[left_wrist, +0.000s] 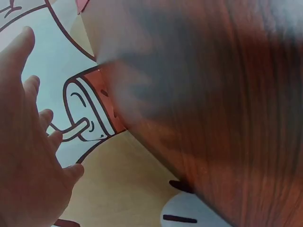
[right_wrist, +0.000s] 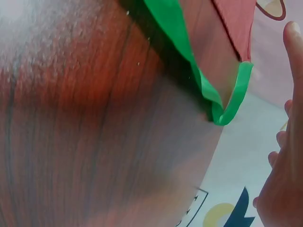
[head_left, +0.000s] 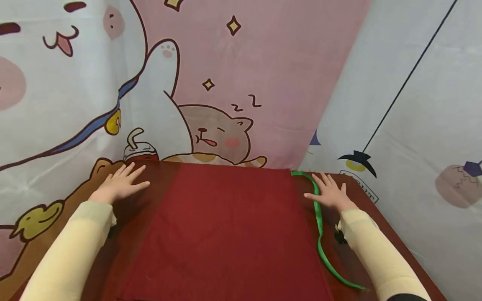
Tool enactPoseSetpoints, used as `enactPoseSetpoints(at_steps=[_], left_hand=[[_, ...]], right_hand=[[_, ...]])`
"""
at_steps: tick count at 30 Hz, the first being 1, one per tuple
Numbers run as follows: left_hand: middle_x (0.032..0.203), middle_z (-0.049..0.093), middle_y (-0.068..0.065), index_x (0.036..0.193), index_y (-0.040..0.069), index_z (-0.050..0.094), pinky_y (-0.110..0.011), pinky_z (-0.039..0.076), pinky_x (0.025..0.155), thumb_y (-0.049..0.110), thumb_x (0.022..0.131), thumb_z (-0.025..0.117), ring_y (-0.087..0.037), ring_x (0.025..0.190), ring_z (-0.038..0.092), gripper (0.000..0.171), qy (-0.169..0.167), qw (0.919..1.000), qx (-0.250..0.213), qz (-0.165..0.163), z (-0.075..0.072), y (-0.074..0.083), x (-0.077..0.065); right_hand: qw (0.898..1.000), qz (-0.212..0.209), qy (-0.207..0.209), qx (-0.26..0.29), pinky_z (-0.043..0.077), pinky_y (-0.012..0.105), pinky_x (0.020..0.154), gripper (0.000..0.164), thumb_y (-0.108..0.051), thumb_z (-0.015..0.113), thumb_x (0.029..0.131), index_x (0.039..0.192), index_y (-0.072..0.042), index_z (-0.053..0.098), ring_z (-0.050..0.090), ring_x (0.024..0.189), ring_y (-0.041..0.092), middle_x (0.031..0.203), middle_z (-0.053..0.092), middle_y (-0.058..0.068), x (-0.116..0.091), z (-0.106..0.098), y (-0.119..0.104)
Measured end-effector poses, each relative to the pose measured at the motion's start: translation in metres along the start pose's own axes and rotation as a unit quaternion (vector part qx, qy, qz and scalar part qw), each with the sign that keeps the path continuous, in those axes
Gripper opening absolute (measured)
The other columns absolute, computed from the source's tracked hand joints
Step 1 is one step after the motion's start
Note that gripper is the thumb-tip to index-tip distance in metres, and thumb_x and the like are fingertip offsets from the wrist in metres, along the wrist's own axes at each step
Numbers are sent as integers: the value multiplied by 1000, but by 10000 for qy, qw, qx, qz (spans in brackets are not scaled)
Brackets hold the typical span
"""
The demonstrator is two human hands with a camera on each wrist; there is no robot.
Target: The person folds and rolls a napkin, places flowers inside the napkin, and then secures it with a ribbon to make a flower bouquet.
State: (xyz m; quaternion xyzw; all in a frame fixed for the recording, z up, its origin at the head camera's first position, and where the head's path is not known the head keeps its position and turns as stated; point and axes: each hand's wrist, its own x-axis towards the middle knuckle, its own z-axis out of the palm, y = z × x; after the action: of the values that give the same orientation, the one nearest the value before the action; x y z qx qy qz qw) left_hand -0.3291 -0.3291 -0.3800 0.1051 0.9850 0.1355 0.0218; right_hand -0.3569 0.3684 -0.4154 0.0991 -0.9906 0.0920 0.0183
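Note:
A red cloth [head_left: 229,234] lies spread flat on the brown wooden table [head_left: 150,196]. Along its right side runs a wavy green ribbon [head_left: 319,217]; the upper end meets the cloth's far right corner, though whether it is attached I cannot tell. My left hand [head_left: 119,183] hovers over the table's left part with fingers spread, apart from the cloth. On the other side, my right hand [head_left: 331,195] is held above the ribbon, fingers spread and holding nothing. In the right wrist view, the ribbon [right_wrist: 203,85] bends sharply near the table edge, apart from the hand.
A cartoon-printed curtain [head_left: 278,83] stands behind the table and along both sides. Under the right sleeve [head_left: 365,234] a small dark object [head_left: 340,236] shows, too hidden to identify. The table's far edge lies just beyond the hands.

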Motion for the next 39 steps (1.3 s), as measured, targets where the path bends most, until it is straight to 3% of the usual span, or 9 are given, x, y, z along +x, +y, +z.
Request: enactPoseSetpoints(at_steps=[4, 9, 14, 20, 26, 32, 36, 39], left_hand=[[156, 3, -29, 156, 16, 13, -74, 1, 101, 63, 94, 41, -53, 139, -1, 83, 38, 9999, 17, 95, 0, 4, 1], [157, 7, -26, 156, 17, 18, -73, 5, 101, 60, 95, 45, -52, 140, 4, 80, 215, 9988, 102, 425, 4, 18, -10], [159, 12, -19, 155, 21, 24, -70, 10, 104, 59, 94, 49, -46, 142, 9, 76, 369, 9938, 215, 1027, 12, 52, -23], [159, 19, -10, 153, 27, 31, -64, 16, 107, 63, 92, 48, -36, 144, 16, 72, 356, 9802, 522, 1878, 28, 106, -34], [160, 19, -2, 152, 34, 30, -60, 22, 108, 68, 93, 38, -29, 145, 18, 69, 153, 9532, 992, 2853, 49, 157, -46], [160, 20, 2, 152, 36, 29, -58, 25, 107, 55, 95, 50, -24, 144, 21, 63, 55, 9188, 1253, 3742, 69, 200, -64], [159, 22, 1, 152, 36, 29, -59, 28, 105, 55, 95, 49, -23, 143, 25, 64, 53, 8910, 1285, 4353, 82, 217, -81], [159, 21, 2, 152, 36, 27, -58, 31, 103, 58, 95, 46, -22, 143, 26, 65, 37, 8712, 1379, 4711, 91, 224, -94]], right_hand=[[9999, -111, 3, 35, -9, 77, 95, 98, -71, 50, 86, 155, -11, 16, 3, 142, 48, 158, 5, 25, -1, -2, -6], [9972, -746, 51, 97, -6, 77, 96, 95, -66, 55, 86, 155, -14, 18, 6, 142, 46, 159, 6, 20, -11, -2, -26], [9905, -1370, 73, 95, -3, 75, 99, 93, -64, 60, 84, 155, -17, 23, 9, 144, 41, 160, 12, 16, -37, -8, -55], [9804, -1965, 162, -9, 1, 73, 101, 93, -62, 66, 80, 154, -22, 26, 12, 145, 36, 160, 14, 8, -75, -11, -89], [9636, -2673, 97, -32, 5, 72, 102, 98, -60, 71, 76, 155, -27, 23, 11, 146, 29, 161, 12, 1, -103, -4, -124], [9461, -3234, -169, -16, 11, 68, 105, 101, -67, 69, 73, 155, -30, 23, 17, 145, 28, 161, 14, -2, -123, 10, -147], [9295, -3663, -424, 93, 19, 66, 103, 103, -72, 68, 70, 153, -28, 27, 24, 142, 26, 159, 19, -2, -138, 19, -152], [9100, -4110, -515, 181, 29, 61, 100, 103, -75, 66, 69, 152, -29, 29, 29, 140, 22, 157, 25, -2, -149, 23, -152]])
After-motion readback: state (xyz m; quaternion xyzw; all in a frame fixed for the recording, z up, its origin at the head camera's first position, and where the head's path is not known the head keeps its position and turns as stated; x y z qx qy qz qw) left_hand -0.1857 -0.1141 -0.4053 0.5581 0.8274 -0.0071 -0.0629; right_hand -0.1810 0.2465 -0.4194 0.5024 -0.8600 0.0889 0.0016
